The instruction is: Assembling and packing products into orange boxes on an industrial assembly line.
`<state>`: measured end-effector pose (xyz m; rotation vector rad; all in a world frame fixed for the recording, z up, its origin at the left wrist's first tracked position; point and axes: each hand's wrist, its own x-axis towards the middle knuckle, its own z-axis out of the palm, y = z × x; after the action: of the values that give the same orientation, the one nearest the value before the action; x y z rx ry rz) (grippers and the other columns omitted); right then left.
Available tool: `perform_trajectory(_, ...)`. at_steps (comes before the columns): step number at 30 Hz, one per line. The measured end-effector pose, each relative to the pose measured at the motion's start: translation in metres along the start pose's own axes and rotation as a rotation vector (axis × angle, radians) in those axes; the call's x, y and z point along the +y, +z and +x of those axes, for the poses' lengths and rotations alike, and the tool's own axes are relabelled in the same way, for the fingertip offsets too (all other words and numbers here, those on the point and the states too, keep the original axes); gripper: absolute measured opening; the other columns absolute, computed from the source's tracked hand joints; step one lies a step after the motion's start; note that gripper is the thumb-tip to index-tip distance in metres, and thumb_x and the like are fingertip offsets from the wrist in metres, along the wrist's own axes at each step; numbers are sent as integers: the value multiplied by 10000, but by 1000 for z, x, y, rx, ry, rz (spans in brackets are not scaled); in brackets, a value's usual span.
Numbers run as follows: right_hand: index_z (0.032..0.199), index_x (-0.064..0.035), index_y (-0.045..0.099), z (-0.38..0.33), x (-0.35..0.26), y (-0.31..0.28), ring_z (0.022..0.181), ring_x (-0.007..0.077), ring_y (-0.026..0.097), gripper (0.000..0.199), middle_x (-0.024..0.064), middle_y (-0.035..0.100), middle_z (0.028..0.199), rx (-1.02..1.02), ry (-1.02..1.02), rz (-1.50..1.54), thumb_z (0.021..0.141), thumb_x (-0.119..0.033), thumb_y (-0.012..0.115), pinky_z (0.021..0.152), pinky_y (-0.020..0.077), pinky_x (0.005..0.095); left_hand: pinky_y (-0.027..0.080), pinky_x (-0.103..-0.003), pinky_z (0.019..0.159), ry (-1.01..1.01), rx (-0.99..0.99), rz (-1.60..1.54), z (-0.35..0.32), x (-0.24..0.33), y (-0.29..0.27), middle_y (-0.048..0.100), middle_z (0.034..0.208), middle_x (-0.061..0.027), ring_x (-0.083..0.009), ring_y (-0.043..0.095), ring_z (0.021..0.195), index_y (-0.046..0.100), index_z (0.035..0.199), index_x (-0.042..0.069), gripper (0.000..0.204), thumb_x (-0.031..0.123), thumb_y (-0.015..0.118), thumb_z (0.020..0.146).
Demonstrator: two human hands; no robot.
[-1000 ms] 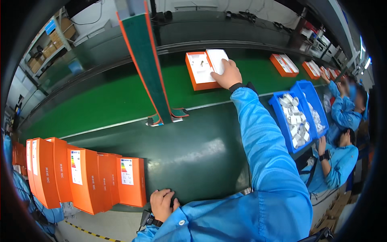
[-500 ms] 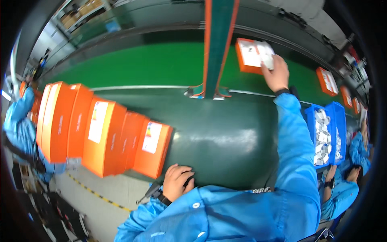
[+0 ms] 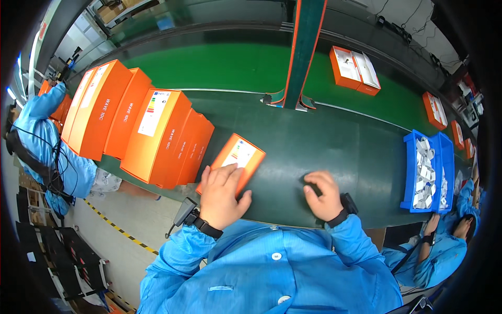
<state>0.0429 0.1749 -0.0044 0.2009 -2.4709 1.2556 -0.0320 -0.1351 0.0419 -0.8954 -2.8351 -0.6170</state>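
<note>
A flat orange box [image 3: 249, 162] with a white label lies slantwise on the dark green work surface, just right of a stack of similar boxes. My left hand [image 3: 222, 193] rests on its near end, fingers stretched over the lid and thumb apart by the near right corner. My right hand [image 3: 324, 196] is over the surface to the right of that box, empty, its fingers a little bent and the thumb apart. The closed orange boxes [image 3: 157, 141] stand leaning in a row at the left. On the bright green belt, an opened orange box [image 3: 355, 70] shows white inside.
Two blue bins [image 3: 409, 172] with small white pieces stand at the right. A dark green post [image 3: 305, 52] with orange edges rises at the belt's near edge. More orange boxes [image 3: 435, 111] sit farther right on the belt. Co-workers in blue are at both sides.
My right hand has drawn back from the opened box on the belt to the near surface. The labelled end box now lies apart from the stack, under my left hand. The view has shifted.
</note>
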Motion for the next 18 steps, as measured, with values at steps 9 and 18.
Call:
perform_trajectory(9, 1270, -7, 690, -40, -36, 23, 1165, 351, 666, 361, 182, 674, 1288, -201, 68, 226, 934, -111, 773, 1001, 547, 424, 447, -544, 1147, -38, 93, -88, 15, 5, 11, 505, 1515, -260, -475, 513, 1349, 571, 1454, -10, 798, 210, 896, 759)
perform_trajectory(18, 1737, -35, 8, -15, -83, 35, 1617, 303, 264, 1119, 184, 259, 1729, -161, 206, 1069, 974, -345, 766, 1300, 267, 473, 452, -491, 1212, -77, -18, -1298, -13, 64, 19, 437, 1566, -163, -290, 481, 1483, 453, 1549, -35, 788, 122, 841, 881)
